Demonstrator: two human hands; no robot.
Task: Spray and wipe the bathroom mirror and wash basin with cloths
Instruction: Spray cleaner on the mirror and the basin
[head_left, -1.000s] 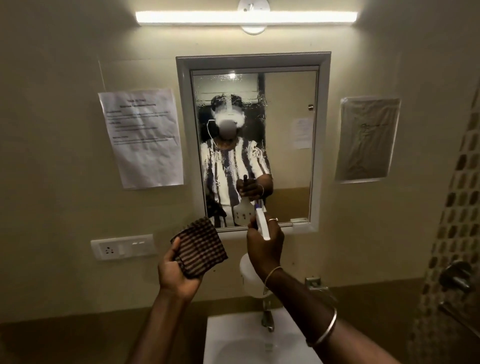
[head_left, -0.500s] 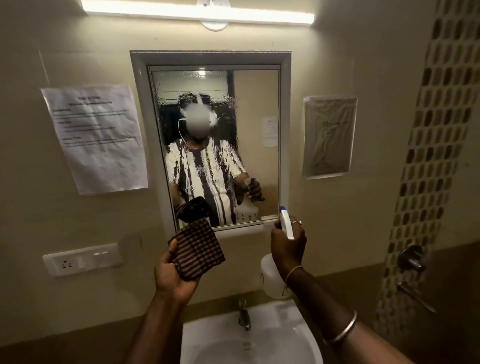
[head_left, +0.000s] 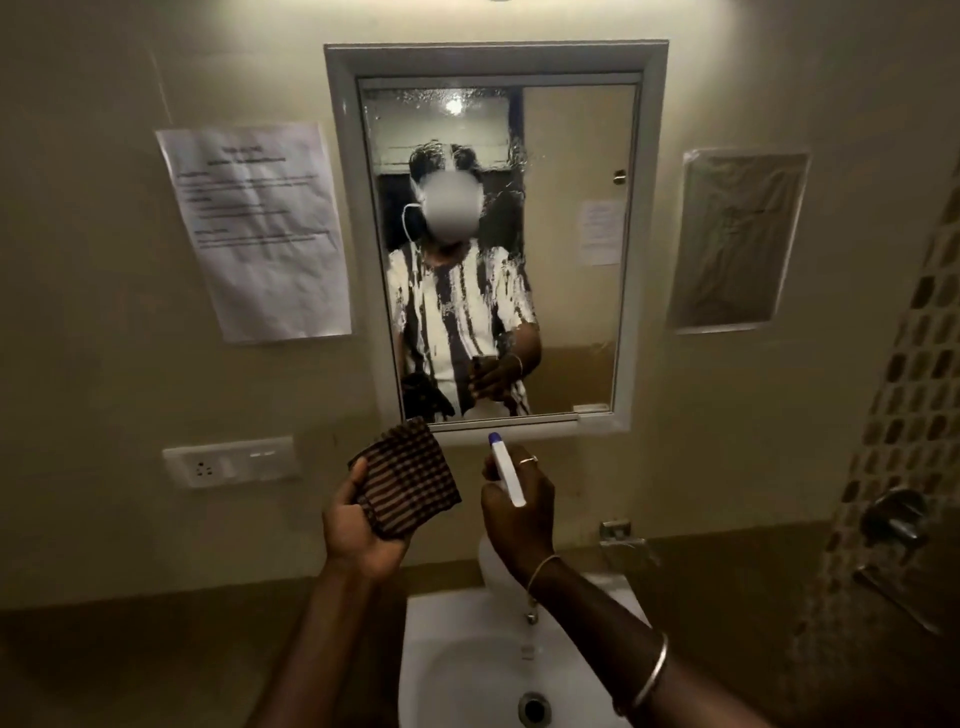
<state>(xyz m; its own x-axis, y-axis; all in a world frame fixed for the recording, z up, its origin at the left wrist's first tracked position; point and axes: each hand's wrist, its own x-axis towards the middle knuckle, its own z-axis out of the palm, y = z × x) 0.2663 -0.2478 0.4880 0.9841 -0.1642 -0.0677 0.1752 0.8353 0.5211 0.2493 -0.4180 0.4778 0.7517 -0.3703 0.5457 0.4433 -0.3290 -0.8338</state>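
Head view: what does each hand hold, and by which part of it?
The left hand holds the folded checked cloth by its lower left edge. The right hand grips the spray bottle at its neck, just under the white nozzle head.

Dim beige wall (head_left: 104, 364), mosaic tile strip (head_left: 904, 405).

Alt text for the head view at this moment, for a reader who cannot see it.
A person's left hand holds a folded brown checked cloth and the right hand grips a white spray bottle with a blue tip, both raised just below a white-framed wall mirror streaked with wet drips. A white ceramic wash basin sits beneath.
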